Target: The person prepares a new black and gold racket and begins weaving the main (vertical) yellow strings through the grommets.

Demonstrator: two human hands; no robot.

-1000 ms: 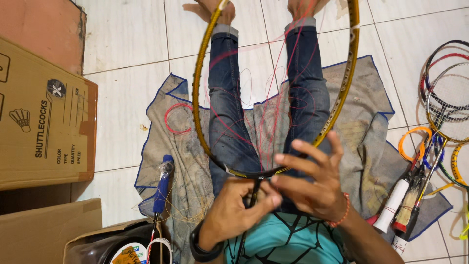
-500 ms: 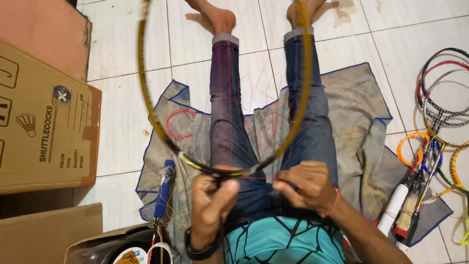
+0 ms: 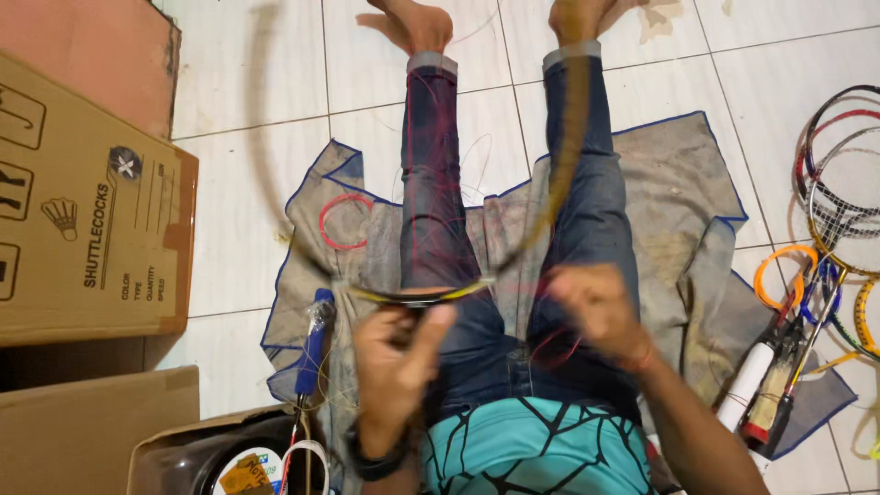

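I sit on the floor with my legs stretched out over a grey cloth (image 3: 678, 192). My left hand (image 3: 394, 353) grips the lower rim of a yellow-and-black racket frame (image 3: 423, 295). The hoop rises over my left leg and is smeared by motion. My right hand (image 3: 596, 312) is blurred above my right thigh with its fingers curled. Thin red string (image 3: 555, 348) loops just below it and runs toward the frame. The strings inside the hoop are too blurred to make out.
Cardboard boxes (image 3: 82, 211) stand at the left. A blue-handled tool (image 3: 314, 341) and a red string loop (image 3: 344, 220) lie on the cloth. A dark bag with reels (image 3: 266, 458) sits by my left side. Several rackets (image 3: 839, 202), an orange coil (image 3: 784, 275) and a white grip (image 3: 747, 385) lie at the right.
The racket hoop has swung to the left across my legs. My right hand has come off the frame and moved right. My left hand stays on the rim.
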